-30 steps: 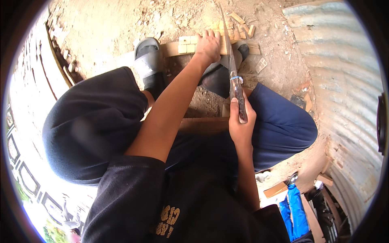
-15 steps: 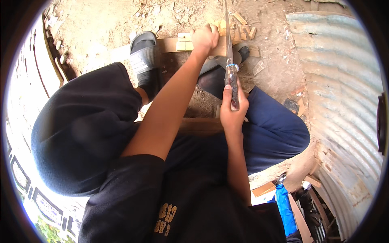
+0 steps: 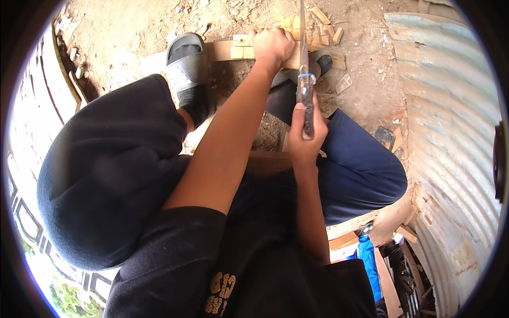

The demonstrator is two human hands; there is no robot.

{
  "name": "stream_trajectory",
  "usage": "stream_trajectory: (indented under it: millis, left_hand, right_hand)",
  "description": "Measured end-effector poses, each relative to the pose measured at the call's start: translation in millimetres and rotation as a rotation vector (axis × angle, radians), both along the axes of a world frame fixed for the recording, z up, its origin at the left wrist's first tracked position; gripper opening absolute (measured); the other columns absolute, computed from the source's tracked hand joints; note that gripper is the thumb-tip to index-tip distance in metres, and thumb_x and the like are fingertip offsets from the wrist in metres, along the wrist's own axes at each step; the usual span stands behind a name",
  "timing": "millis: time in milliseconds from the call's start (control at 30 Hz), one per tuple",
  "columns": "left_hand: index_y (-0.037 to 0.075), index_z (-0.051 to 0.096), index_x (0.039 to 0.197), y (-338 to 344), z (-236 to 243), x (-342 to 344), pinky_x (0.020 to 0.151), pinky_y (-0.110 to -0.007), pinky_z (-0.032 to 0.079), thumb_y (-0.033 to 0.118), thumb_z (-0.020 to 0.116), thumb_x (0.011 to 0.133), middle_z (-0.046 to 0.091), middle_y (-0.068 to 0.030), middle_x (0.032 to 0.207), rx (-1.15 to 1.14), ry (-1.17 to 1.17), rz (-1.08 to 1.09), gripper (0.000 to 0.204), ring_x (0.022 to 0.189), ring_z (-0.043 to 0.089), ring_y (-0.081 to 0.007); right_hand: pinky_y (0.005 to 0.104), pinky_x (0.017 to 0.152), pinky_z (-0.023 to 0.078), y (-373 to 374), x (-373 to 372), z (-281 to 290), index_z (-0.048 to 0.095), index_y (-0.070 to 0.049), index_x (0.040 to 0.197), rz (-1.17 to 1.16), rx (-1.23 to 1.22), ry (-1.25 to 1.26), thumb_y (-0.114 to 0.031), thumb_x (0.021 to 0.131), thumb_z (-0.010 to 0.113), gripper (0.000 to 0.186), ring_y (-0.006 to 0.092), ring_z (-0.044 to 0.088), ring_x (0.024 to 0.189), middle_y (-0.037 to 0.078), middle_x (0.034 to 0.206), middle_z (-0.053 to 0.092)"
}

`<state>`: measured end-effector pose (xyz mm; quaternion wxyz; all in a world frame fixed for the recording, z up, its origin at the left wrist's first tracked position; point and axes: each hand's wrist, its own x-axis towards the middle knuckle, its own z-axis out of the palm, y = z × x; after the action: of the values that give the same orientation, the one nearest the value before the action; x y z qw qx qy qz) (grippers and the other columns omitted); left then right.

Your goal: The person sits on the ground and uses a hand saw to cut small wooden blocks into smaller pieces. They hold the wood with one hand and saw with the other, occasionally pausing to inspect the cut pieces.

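My left hand (image 3: 273,49) is closed on a flat wooden board (image 3: 217,51) laid crossways, beside small pale wood blocks (image 3: 238,52). My right hand (image 3: 306,135) grips the dark, worn handle of a long-bladed hand saw (image 3: 303,50), with blue binding (image 3: 306,75) where handle meets blade. The blade points away from me, just right of my left hand, over the board. Whether its teeth touch the wood I cannot tell. My sandalled feet (image 3: 185,69) are at the board, the right one partly hidden behind my hand and the saw.
Loose offcuts (image 3: 319,15) lie on the dirt ground (image 3: 106,37) beyond the board. A corrugated metal sheet (image 3: 440,106) runs down the right side. Planks and debris (image 3: 77,93) are at the left. A blue object (image 3: 368,265) and cardboard (image 3: 342,241) are at lower right.
The saw and my right hand have moved forward, away from my body. My left hand stays on the board, its fingers slightly shifted. The whole view has shifted a little.
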<state>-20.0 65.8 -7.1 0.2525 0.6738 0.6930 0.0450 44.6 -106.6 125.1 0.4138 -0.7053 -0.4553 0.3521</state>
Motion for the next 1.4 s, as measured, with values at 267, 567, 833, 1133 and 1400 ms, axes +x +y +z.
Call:
stream_trajectory:
  millis: [267, 567, 833, 1133, 1400]
  left_hand:
    - [0.009, 0.074, 0.087, 1, -2, 5, 0.102, -0.052, 0.031, 0.029, 0.038, 0.089, 0.072, -0.0187, 0.091, -0.01, -0.012, 0.064, 0.041, 0.099, 0.064, -0.0344]
    - [0.007, 0.074, 0.088, 0, -3, 8, 0.1, -0.05, 0.034, 0.03, 0.039, 0.09, 0.072, -0.0192, 0.093, -0.005, -0.014, 0.08, 0.041, 0.097, 0.066, -0.0328]
    - [0.004, 0.073, 0.087, 4, 6, 6, 0.099, -0.047, 0.034, 0.03, 0.038, 0.09, 0.072, -0.0191, 0.094, -0.123, -0.038, 0.047, 0.044, 0.094, 0.067, -0.0324]
    - [0.003, 0.072, 0.088, -2, 2, 4, 0.104, -0.049, 0.031, 0.03, 0.039, 0.089, 0.072, -0.0193, 0.09, -0.03, -0.058, 0.057, 0.043, 0.088, 0.068, -0.0335]
    - [0.003, 0.071, 0.092, 2, 13, 7, 0.104, -0.05, 0.031, 0.03, 0.036, 0.09, 0.071, -0.0209, 0.095, -0.108, -0.078, 0.041, 0.044, 0.092, 0.068, -0.0341]
  right_hand:
    - [0.0201, 0.053, 0.035, -22, 12, -17, 0.055, 0.009, 0.129, -0.015, 0.012, -0.007, -0.011, 0.1, 0.05, 0.036, 0.0028, 0.044, 0.06, 0.0, 0.077, 0.055]
    - [0.02, 0.045, 0.027, -40, 13, -20, 0.061, 0.005, 0.115, -0.039, 0.0, 0.016, -0.013, 0.101, 0.051, 0.025, -0.0001, 0.036, 0.051, -0.007, 0.063, 0.043]
    - [0.0234, 0.056, 0.034, -16, 8, -14, 0.058, 0.005, 0.117, -0.004, 0.055, -0.053, -0.012, 0.1, 0.051, 0.025, 0.0049, 0.045, 0.063, 0.001, 0.075, 0.052]
    - [0.0258, 0.062, 0.04, 15, 6, -13, 0.056, 0.009, 0.123, -0.006, -0.003, -0.013, -0.009, 0.1, 0.051, 0.03, 0.0076, 0.05, 0.069, 0.004, 0.083, 0.058]
    - [0.0283, 0.07, 0.046, 22, 4, -4, 0.055, 0.009, 0.126, -0.052, -0.109, 0.031, -0.009, 0.098, 0.053, 0.033, 0.0115, 0.057, 0.076, 0.01, 0.094, 0.063]
